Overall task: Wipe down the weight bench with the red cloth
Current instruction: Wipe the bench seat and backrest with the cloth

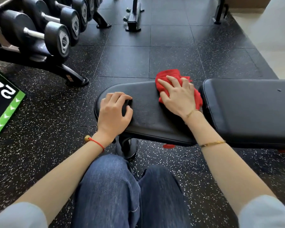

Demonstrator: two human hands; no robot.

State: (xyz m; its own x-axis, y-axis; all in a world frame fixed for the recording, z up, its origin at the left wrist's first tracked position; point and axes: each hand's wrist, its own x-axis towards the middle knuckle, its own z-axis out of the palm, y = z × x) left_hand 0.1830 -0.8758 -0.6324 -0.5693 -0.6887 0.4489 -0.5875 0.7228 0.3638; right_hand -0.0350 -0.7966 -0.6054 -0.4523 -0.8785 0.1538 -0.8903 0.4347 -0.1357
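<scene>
I'm in a gym: speckled black rubber floor tiles (125,60) lie under me, a black metal rack of round-headed black dumbbells with steel handles (56,38) stands to my left, and a black padded weight bench (148,112) sits right before my knees.

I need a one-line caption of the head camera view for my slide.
Right hand presses a red cloth on the black bench seat; left hand rests on the seat's end.
</scene>
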